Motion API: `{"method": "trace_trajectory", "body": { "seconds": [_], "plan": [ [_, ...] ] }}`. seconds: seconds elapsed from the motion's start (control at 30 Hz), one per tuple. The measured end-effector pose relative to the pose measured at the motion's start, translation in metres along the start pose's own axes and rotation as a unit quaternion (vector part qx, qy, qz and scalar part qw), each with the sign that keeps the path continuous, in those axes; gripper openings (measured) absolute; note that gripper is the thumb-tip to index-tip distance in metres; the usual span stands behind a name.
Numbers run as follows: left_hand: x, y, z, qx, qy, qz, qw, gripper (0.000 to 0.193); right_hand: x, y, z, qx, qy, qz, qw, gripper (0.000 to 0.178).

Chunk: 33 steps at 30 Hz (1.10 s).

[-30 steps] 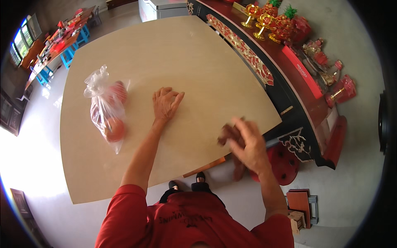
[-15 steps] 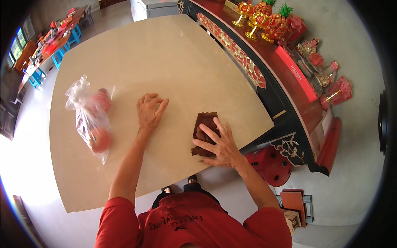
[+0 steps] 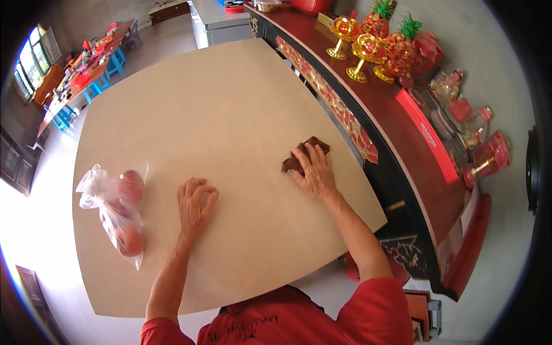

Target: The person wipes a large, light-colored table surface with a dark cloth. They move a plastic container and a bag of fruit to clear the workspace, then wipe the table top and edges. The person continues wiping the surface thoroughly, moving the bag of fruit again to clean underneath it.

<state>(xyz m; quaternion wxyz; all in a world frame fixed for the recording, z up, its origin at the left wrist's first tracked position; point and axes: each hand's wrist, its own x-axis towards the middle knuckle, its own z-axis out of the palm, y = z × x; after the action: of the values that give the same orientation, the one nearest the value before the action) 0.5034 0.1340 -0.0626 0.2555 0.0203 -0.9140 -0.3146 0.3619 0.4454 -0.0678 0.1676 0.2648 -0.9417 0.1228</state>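
Observation:
A dark brown cloth (image 3: 297,164) lies bunched on the beige tabletop (image 3: 230,103), towards its right side. My right hand (image 3: 315,172) presses it down, fingers bent over the folds and thumb at its near edge. Some of the cloth is hidden beneath the palm. My left hand (image 3: 196,207) rests on the table left of the middle, its fingers loosely curved and apart, with nothing in it. Farther left lies a knotted clear plastic bag (image 3: 112,210) holding several round reddish fruits, apart from that hand.
A dark red altar-like cabinet (image 3: 397,144) with carved trim runs along the table's right edge. Gold cups (image 3: 356,60), pineapple-shaped ornaments (image 3: 397,52), a long red box (image 3: 425,135) and wrapped bottles (image 3: 477,135) stand on it. Far left is a cluttered long table (image 3: 86,72) with blue stools.
My right hand has slid the cloth away from me and to the right, and the cloth is more bunched. The view has shifted, so the table and bag appear lower.

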Motion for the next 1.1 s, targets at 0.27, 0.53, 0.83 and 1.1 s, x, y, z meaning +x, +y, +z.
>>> {"method": "trace_trajectory", "body": {
  "seconds": [0.27, 0.53, 0.83, 1.1],
  "plan": [
    [0.006, 0.011, -0.003, 0.026, -0.028, -0.022, 0.999, 0.019, 0.114, 0.068, 0.041, -0.052, -0.018, 0.076, 0.996, 0.062],
    [0.014, 0.020, -0.008, 0.057, -0.084, -0.048, 0.994, 0.028, 0.218, 0.077, 0.057, -0.029, -0.157, 0.144, 0.977, 0.062],
    [0.016, 0.020, -0.009, 0.072, -0.092, -0.067, 0.991, 0.031, 0.281, -0.104, 0.158, 0.105, -0.004, -0.178, 0.978, 0.046],
    [0.014, 0.016, -0.007, 0.071, -0.079, -0.069, 0.992, 0.032, 0.252, -0.228, 0.158, 0.148, -0.085, -0.308, 0.936, 0.066]
  ]
}}
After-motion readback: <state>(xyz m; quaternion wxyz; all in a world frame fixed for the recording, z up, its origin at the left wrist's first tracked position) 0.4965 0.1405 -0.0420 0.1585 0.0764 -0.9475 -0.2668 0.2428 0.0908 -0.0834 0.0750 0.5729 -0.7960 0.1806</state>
